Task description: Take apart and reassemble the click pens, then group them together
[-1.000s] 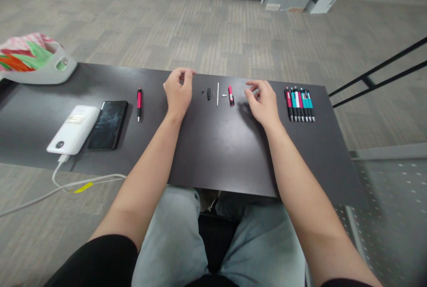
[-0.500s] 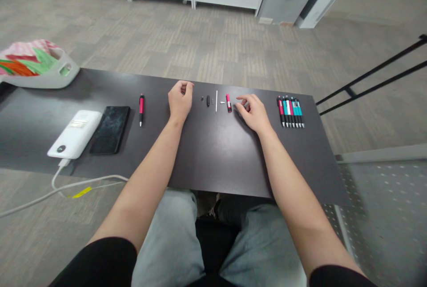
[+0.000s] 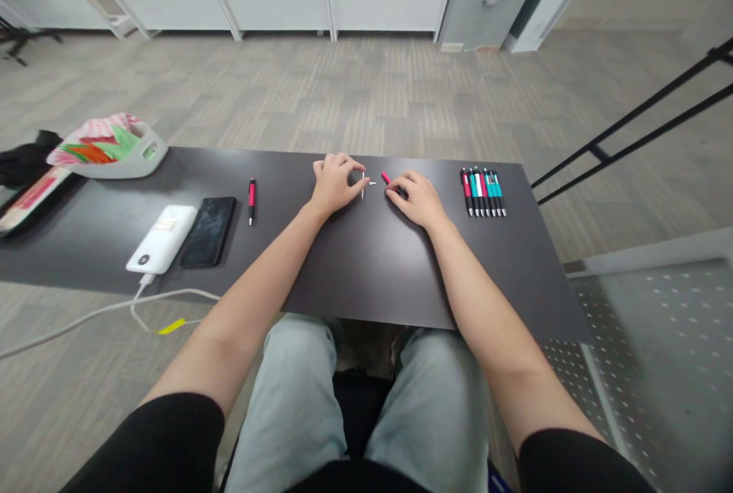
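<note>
My left hand [image 3: 337, 183] is over the small pen parts with its thumb and index finger apart. A thin white pen refill [image 3: 363, 192] lies upright in view at these fingertips; whether they touch it I cannot tell. Beside it is a small silver pen tip [image 3: 372, 183]. The small black parts are hidden by my left hand. My right hand [image 3: 421, 199] is closed on a red pen barrel [image 3: 385, 177], whose red end sticks out to the upper left, its lower end covered by the fingers.
Several pens [image 3: 482, 193] lie in a row at the right. A red-black pen [image 3: 252, 201], a black phone [image 3: 209, 232] and a white power bank [image 3: 163, 238] with a cable [image 3: 146, 279] are at the left. A white basket [image 3: 123, 165] stands on the table's [image 3: 372, 272] far left.
My left hand has moved right over the small parts and its fingers have spread. My right hand has moved left and taken hold of the red pen barrel, which is now tilted. The view has shifted.
</note>
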A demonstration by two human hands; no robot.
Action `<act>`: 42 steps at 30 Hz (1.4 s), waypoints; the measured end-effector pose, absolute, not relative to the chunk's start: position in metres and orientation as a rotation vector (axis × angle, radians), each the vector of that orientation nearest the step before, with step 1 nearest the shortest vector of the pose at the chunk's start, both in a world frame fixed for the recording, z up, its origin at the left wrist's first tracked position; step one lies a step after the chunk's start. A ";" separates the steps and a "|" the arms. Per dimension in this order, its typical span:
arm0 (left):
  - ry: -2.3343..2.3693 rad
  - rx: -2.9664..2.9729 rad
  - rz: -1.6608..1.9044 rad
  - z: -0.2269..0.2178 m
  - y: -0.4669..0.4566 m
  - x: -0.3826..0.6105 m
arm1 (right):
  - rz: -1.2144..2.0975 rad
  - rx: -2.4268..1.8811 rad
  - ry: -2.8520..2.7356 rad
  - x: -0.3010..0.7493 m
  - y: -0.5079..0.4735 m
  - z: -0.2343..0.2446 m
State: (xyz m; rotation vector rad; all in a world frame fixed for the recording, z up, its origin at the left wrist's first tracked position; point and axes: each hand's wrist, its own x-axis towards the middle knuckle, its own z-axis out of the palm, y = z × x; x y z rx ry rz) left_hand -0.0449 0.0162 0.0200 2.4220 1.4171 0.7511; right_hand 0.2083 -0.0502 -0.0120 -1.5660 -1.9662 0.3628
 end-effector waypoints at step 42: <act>1.081 1.565 1.249 0.021 -0.056 -0.068 | 0.371 -1.608 -1.621 0.163 -0.118 0.017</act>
